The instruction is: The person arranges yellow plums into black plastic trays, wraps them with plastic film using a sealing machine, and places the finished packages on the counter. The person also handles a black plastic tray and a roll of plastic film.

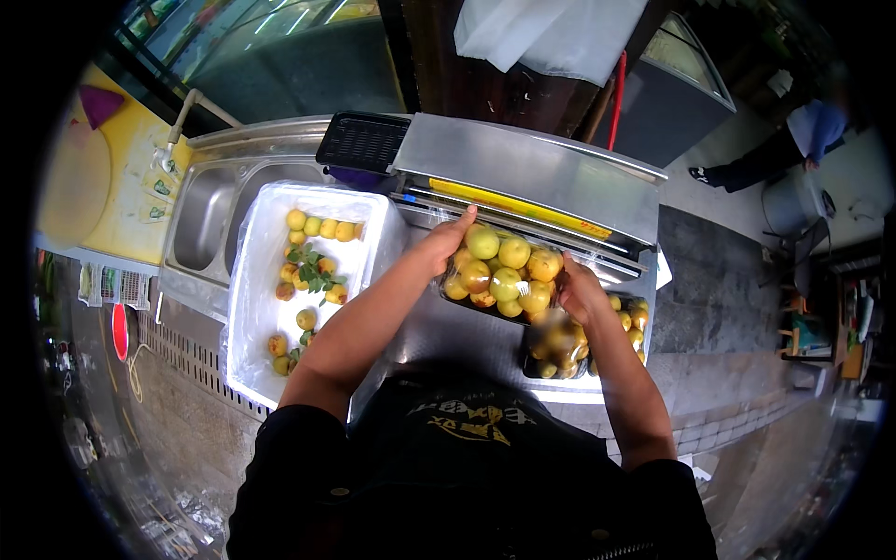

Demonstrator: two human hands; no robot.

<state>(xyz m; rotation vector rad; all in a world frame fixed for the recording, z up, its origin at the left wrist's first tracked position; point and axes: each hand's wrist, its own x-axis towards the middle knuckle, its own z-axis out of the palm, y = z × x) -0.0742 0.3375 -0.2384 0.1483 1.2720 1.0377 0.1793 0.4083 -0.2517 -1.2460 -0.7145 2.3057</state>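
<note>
Both hands hold a black tray of yellow-green round fruit [505,274], with clear film over the fruit. My left hand [451,241] grips its left end and my right hand [579,288] its right end. Just beyond is a steel film-wrapping machine [525,161] with a yellow strip. Film-covered fruit packs [558,350] lie below and right of my right hand, one partly behind my forearm. Left of my left arm, a white foam box [245,315] lined with clear plastic holds loose fruit and green leaves [313,269].
A black empty tray [364,142] rests at the machine's left end. Behind the foam box is a steel double sink [204,213] with a tap [164,155]. White plastic sheeting [546,31] hangs beyond the machine. A person [798,143] stands at the far right near a grey bin [794,203].
</note>
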